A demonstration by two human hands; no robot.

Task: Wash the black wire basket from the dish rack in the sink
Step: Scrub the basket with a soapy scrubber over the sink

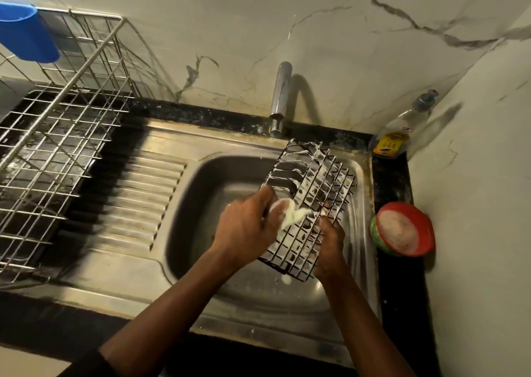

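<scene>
Foam-coated black wire basket (309, 201) over a dull, brushed steel sink (161, 215); veined marble wall (344, 46).

**One head-worn camera, looking down into the sink (189, 204)**

I get a single wide-angle view from the person's head, facing forward and steeply down. The sink basin fills the centre, close to the lens. The left hand (247, 227) and right hand (330, 247) reach in from the bottom edge. The dish rack (57, 135) bows at the left edge. The marble wall (316, 31) spans the top.
</scene>
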